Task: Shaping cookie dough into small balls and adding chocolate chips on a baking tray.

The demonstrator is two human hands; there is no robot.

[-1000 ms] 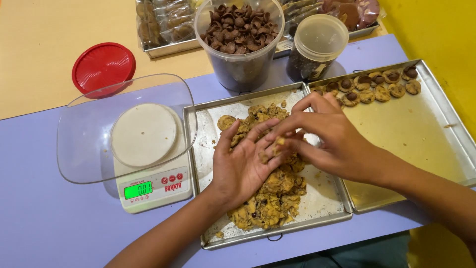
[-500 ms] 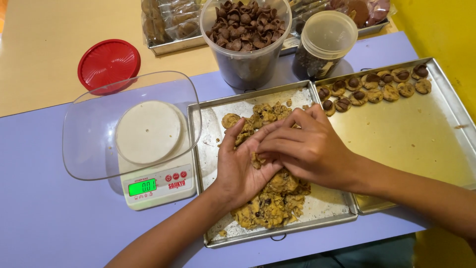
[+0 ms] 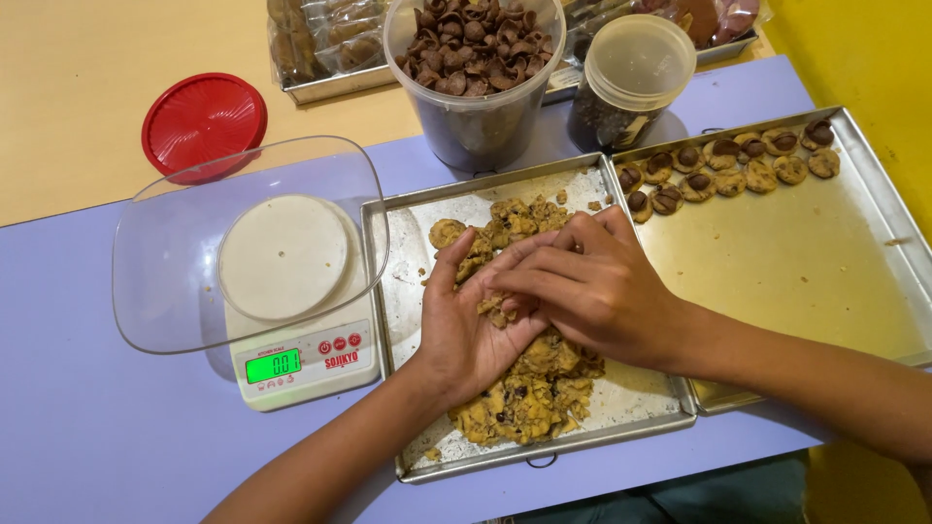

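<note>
Both hands have drawn closer over the dough tray; right hand now lies flat across the left palm. Left hand is open, palm up, fingers pointing away, cupping a dough lump whose long axis cannot be told. Right fingers, gently curled, press it

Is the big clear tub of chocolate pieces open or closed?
Open. The clear tub has no lid on its rim, and the chocolate pieces show heaped at its top.
</note>
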